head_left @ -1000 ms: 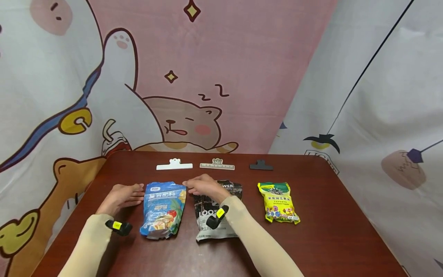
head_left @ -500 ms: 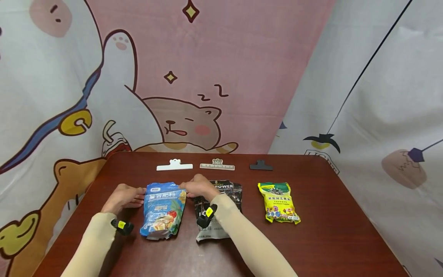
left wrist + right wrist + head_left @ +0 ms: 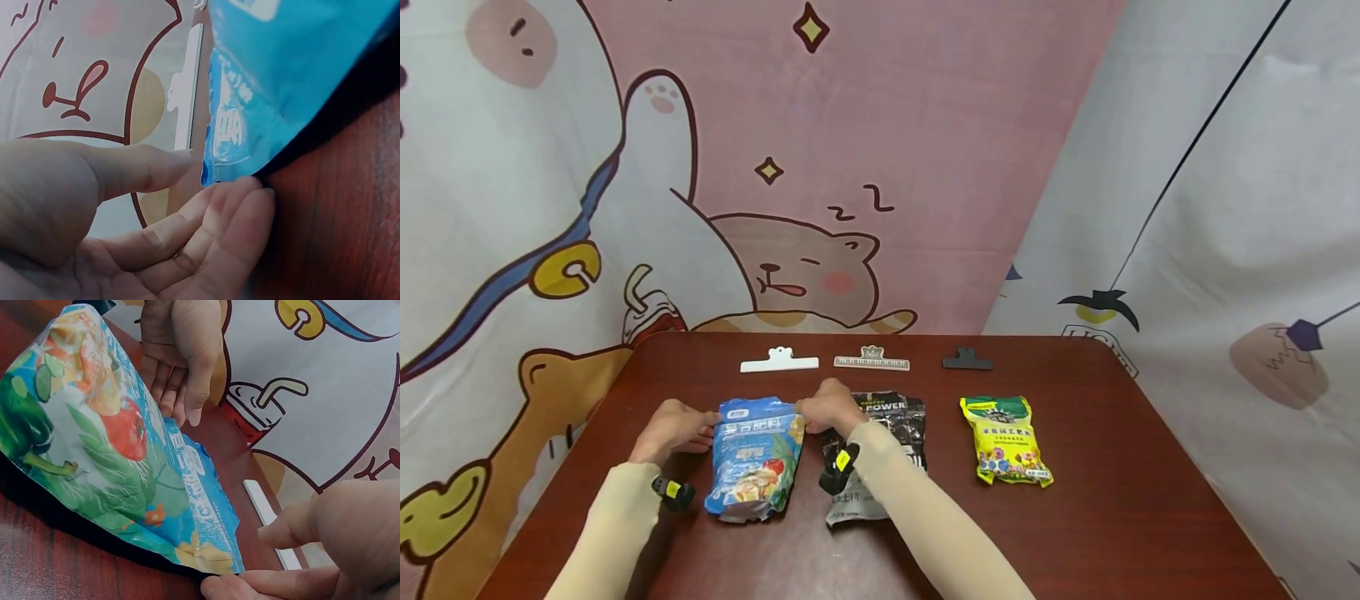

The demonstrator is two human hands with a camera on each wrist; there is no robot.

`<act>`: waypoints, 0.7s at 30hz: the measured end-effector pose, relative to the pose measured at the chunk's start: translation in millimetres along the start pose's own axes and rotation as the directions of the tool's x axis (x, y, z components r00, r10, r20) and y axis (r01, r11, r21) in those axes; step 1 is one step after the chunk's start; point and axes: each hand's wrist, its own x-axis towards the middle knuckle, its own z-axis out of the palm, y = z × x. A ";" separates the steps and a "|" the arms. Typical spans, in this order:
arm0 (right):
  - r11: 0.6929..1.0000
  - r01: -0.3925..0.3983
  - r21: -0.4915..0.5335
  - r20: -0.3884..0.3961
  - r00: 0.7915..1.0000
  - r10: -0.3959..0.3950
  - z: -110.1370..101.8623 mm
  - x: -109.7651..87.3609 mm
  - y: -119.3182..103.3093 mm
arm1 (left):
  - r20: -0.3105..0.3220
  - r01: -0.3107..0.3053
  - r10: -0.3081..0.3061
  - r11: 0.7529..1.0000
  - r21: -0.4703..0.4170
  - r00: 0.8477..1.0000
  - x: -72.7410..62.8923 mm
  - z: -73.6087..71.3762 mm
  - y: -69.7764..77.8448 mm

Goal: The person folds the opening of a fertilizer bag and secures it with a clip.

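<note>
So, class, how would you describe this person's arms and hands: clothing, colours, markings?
Plain cream sleeves run to the wrists. Each wrist carries a small black camera with a yellow label, its marking too small to read. The left hand and right hand are bare, without gloves.

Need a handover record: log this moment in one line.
left hand: at top corner of blue bag; right hand: at opposite top corner; thumbs: off bag; white clip: beyond bag

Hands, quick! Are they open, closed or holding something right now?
Left hand: open, touching one top corner of the blue bag.
Right hand: open, touching the other top corner.
</note>
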 end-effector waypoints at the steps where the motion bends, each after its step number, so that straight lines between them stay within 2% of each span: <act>1: 1.000 0.000 0.008 -0.010 1.000 0.000 0.5 0.4 -0.1 | -0.002 -0.004 0.004 1.000 0.011 1.000 -0.5 0.7 0.5; 10: 1.000 -0.007 0.025 -0.040 0.999 0.008 2.5 3.5 1.0 | -0.039 0.006 -0.003 0.997 0.077 0.999 0.5 6.9 3.0; 16: 1.000 0.008 -0.008 -0.070 0.998 -0.008 4.0 3.0 3.7 | -0.053 0.012 -0.009 0.998 0.067 0.999 1.2 8.4 2.2; 21: 0.999 0.012 -0.037 -0.087 0.996 -0.015 6.3 2.7 5.8 | -0.050 0.022 -0.021 0.999 0.025 0.999 2.3 7.8 -0.8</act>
